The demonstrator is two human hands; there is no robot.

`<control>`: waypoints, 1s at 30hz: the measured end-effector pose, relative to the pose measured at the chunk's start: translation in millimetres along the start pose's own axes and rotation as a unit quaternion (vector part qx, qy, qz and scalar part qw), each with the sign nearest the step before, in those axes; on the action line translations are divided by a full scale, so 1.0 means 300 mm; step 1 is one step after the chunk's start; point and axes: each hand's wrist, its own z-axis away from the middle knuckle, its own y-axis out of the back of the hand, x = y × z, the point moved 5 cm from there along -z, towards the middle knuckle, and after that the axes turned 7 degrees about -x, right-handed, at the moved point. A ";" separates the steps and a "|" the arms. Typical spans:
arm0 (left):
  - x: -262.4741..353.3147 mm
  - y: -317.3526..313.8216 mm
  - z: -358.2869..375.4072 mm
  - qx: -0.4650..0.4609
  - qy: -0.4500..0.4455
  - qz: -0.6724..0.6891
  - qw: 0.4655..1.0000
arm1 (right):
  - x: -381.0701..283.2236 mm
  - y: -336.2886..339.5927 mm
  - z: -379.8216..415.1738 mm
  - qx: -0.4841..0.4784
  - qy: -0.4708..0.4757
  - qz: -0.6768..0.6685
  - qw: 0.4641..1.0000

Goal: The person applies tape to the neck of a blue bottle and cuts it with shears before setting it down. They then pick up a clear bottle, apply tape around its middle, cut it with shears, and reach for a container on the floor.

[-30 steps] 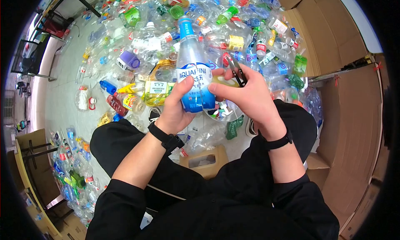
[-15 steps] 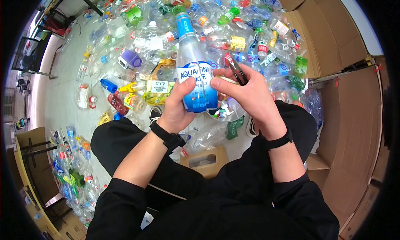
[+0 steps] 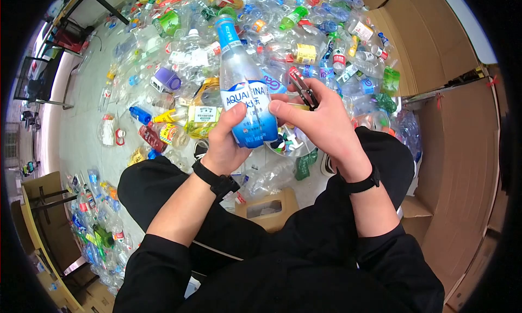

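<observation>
My left hand (image 3: 225, 139) is wrapped round the lower part of a clear plastic Aquafina bottle (image 3: 247, 103) with a blue and white label. Its neck, covered in blue, points up and leans to the left. The thumb of my right hand (image 3: 321, 114) rests against the bottle's right side. Tucked in that same hand is a pair of small dark snips (image 3: 305, 93), pointing away from me; part of them is hidden by the fingers. Below the bottle, partly covered by it, a round container (image 3: 312, 147) holds caps and small pieces.
A wide heap of plastic bottles (image 3: 190, 57) covers the floor ahead, with another pile (image 3: 103, 226) at the left. Large cardboard boxes (image 3: 457, 166) stand along the right. A cardboard piece with a cut-out (image 3: 266, 218) lies between my legs. Dark furniture (image 3: 41, 87) is at the far left.
The bottle has shifted slightly left, and its neck leans further left than before. Both hands moved a little with it, keeping their holds on the bottle and the snips.
</observation>
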 end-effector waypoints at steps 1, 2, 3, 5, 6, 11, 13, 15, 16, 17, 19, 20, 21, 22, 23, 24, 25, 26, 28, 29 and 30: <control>0.001 -0.001 -0.002 0.000 0.000 0.000 1.000 | -0.003 0.013 0.000 0.040 0.037 0.070 0.996; 0.008 0.001 -0.004 0.009 -0.019 0.018 1.000 | -0.015 0.022 0.001 0.080 0.074 0.140 0.984; 0.017 0.004 -0.005 0.019 -0.039 0.037 0.998 | -0.022 0.027 0.001 0.079 0.074 0.140 0.984; 0.028 0.010 -0.013 0.022 -0.057 0.035 0.998 | -0.028 0.060 0.013 0.095 0.046 -0.018 0.994; 0.035 0.018 -0.014 0.047 -0.064 0.025 0.997 | -0.031 0.056 0.026 0.072 0.022 -0.039 0.996; 0.054 0.038 -0.007 0.095 -0.087 0.014 0.992 | -0.002 -0.052 0.077 -0.045 -0.036 -0.028 0.998; 0.049 0.053 -0.008 0.078 -0.085 0.016 0.993 | 0.023 -0.071 0.070 -0.073 -0.036 0.016 0.997; 0.043 0.048 -0.008 0.059 -0.084 0.019 0.995 | 0.037 -0.077 0.061 -0.077 -0.046 0.014 0.996; 0.040 0.036 -0.004 0.055 -0.083 0.005 0.995 | 0.041 -0.079 0.057 -0.080 -0.055 0.012 0.995; 0.040 0.029 -0.004 0.051 -0.082 -0.010 0.995 | 0.044 -0.080 0.053 -0.080 -0.054 0.012 0.995; 0.040 0.031 -0.006 0.035 -0.077 -0.039 0.996 | 0.039 -0.081 0.047 -0.079 -0.022 -0.005 0.997; 0.038 0.024 -0.004 0.032 -0.072 -0.042 0.996 | 0.036 -0.083 0.048 -0.079 -0.022 -0.005 0.997; 0.037 0.019 -0.002 0.030 -0.066 -0.046 0.996 | 0.028 -0.087 0.050 -0.075 -0.014 -0.008 0.997; 0.035 0.021 -0.002 0.030 -0.066 -0.045 0.996 | 0.023 -0.090 0.053 -0.072 -0.006 -0.010 0.997; 0.031 0.026 -0.002 0.028 -0.069 -0.042 0.996 | 0.028 -0.096 0.056 -0.072 -0.007 -0.011 0.997; 0.029 0.028 -0.003 0.026 -0.072 -0.039 0.996 | 0.036 -0.101 0.058 -0.072 -0.009 -0.017 0.997; 0.030 0.030 -0.003 0.026 -0.072 -0.039 0.996 | 0.042 -0.103 0.059 -0.072 -0.011 -0.023 0.997; 0.031 0.031 -0.002 0.023 -0.071 -0.040 0.996 | 0.045 -0.099 0.056 -0.072 -0.011 -0.023 0.997; 0.035 0.030 -0.001 0.020 -0.069 -0.041 0.997 | 0.061 -0.092 0.051 -0.079 -0.051 -0.027 0.995; 0.036 0.031 0.000 0.038 -0.071 -0.028 0.996 | 0.048 -0.092 0.054 -0.079 -0.051 -0.028 0.995; 0.038 0.032 0.000 0.055 -0.072 -0.014 0.996 | 0.021 -0.087 0.058 -0.062 -0.040 -0.048 0.996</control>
